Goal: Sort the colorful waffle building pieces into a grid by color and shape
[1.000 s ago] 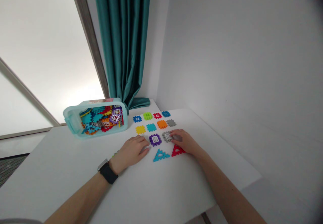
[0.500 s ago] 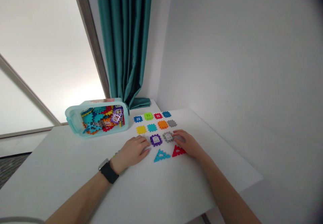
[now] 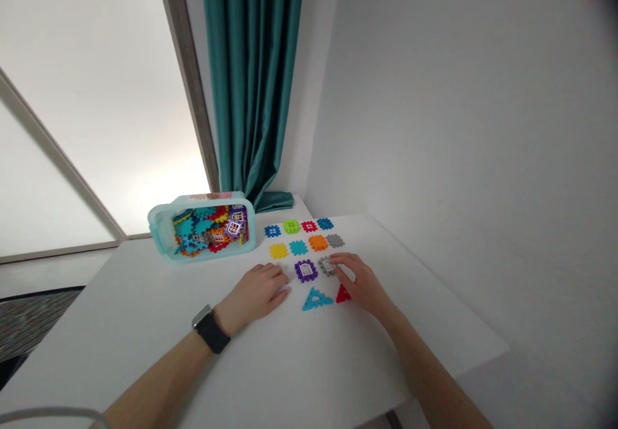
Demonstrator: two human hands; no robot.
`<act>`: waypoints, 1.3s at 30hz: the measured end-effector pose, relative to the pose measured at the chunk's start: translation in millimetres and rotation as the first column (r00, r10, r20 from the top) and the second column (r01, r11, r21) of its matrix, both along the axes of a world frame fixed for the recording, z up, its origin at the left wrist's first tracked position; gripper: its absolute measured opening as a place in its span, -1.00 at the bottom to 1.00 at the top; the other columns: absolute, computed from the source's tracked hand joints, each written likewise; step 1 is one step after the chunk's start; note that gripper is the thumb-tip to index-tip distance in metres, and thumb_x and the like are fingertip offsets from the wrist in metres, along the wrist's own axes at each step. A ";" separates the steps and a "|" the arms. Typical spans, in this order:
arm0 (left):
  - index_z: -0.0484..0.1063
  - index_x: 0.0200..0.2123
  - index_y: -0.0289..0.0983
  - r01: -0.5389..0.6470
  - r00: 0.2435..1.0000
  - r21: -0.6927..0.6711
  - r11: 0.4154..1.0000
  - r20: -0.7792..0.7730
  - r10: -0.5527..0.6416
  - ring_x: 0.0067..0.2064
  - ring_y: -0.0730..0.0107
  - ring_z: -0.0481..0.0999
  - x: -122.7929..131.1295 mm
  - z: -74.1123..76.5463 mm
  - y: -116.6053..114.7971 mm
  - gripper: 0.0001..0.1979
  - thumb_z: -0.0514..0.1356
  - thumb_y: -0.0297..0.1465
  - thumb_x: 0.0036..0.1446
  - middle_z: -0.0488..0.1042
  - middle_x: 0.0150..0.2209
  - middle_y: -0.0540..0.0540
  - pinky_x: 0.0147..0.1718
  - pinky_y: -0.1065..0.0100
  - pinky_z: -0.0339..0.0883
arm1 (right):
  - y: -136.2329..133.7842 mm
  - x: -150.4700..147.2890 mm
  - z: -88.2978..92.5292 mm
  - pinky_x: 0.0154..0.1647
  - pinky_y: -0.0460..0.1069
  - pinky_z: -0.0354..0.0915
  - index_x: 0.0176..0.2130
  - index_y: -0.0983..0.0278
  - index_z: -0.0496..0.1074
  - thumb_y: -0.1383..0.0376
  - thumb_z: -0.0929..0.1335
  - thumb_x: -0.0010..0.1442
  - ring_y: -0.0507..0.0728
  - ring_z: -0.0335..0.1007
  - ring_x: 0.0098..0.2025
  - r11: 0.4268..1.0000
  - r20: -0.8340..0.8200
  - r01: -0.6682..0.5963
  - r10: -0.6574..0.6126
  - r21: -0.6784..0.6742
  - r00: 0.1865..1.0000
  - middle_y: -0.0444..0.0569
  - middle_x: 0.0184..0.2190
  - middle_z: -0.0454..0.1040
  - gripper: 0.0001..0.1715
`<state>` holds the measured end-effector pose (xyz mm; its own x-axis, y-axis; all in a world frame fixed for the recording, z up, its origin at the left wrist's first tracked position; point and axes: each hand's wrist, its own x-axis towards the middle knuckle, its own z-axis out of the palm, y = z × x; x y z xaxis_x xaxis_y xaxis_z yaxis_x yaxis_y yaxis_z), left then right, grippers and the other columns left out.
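The gray block [image 3: 327, 265] lies flat on the white table [image 3: 145, 352], in the third row of blocks. The fingers [image 3: 337, 260] of the right hand [image 3: 363, 282] are on it, but I can't tell if they are gripping it or just touching it. The left hand [image 3: 261, 290] rests on the table with its fingers a bit curled, and it holds nothing. It is just left of the purple block [image 3: 306, 270], which sits next to the gray block. Below them are a red triangle [image 3: 342, 295], partly behind the right hand, and a blue triangle [image 3: 316, 300]. Farther up are two rows of small colored blocks [image 3: 298, 247]. A light blue box [image 3: 161, 223] full of more blocks sits near the back of the table, and a green curtain [image 3: 251, 81] hangs behind it. A black watch [image 3: 211, 332] is on the left wrist.
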<state>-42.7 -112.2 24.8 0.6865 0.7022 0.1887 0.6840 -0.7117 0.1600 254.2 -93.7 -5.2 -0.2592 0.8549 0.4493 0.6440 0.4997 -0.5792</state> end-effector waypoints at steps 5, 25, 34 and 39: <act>0.45 -0.12 -0.21 -0.033 0.999 0.023 0.999 -0.006 0.033 -0.04 0.15 0.51 -26.2 6.1 -8.1 -0.82 0.09 -0.33 0.33 0.51 -0.11 -0.17 -0.02 0.15 0.33 | -12.8 -37.5 7.6 0.21 0.24 0.32 -0.09 0.15 0.53 0.26 0.28 0.32 0.24 0.44 0.09 0.994 0.036 -0.093 0.091 0.049 0.995 0.06 -0.01 0.56 -0.75; 0.46 0.07 -0.18 -0.242 0.950 -0.010 0.970 0.199 0.239 0.14 0.15 0.45 -142.5 -28.5 -52.8 -0.69 0.13 -0.35 0.29 0.49 0.11 -0.18 0.13 0.09 0.33 | -42.8 -184.0 20.7 0.17 0.21 0.21 0.14 0.22 0.35 0.30 0.42 0.18 0.34 0.28 0.19 0.909 0.443 -0.353 0.416 -0.222 0.794 0.13 0.12 0.41 -0.47; 0.34 0.15 -0.20 -0.282 0.920 -0.077 0.956 0.263 0.292 0.17 0.08 0.41 -138.8 -35.5 -59.7 -0.49 0.30 -0.25 0.15 0.46 0.12 -0.20 0.18 0.04 0.28 | -30.0 -211.2 15.9 0.10 0.17 0.18 0.09 0.21 0.35 0.30 0.40 0.25 0.30 0.28 0.10 0.917 0.449 -0.361 0.399 -0.172 0.799 0.07 0.03 0.45 -0.59; 0.36 0.09 -0.23 -0.318 0.895 -0.080 0.945 0.305 0.327 0.13 0.08 0.41 -138.1 -41.0 -57.8 -0.56 0.30 -0.28 0.16 0.44 0.08 -0.22 0.14 0.05 0.32 | -33.3 -210.7 5.1 0.09 0.18 0.15 0.10 0.19 0.34 0.31 0.37 0.29 0.29 0.28 0.10 0.923 0.377 -0.348 0.384 -0.163 0.843 0.04 0.04 0.46 -0.61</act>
<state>-180.8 -170.0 -16.2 0.3318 0.8829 0.3323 0.7878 -0.4531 0.4172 43.5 -127.0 -0.1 -0.7003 0.6927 0.1723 0.6070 0.7050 -0.3669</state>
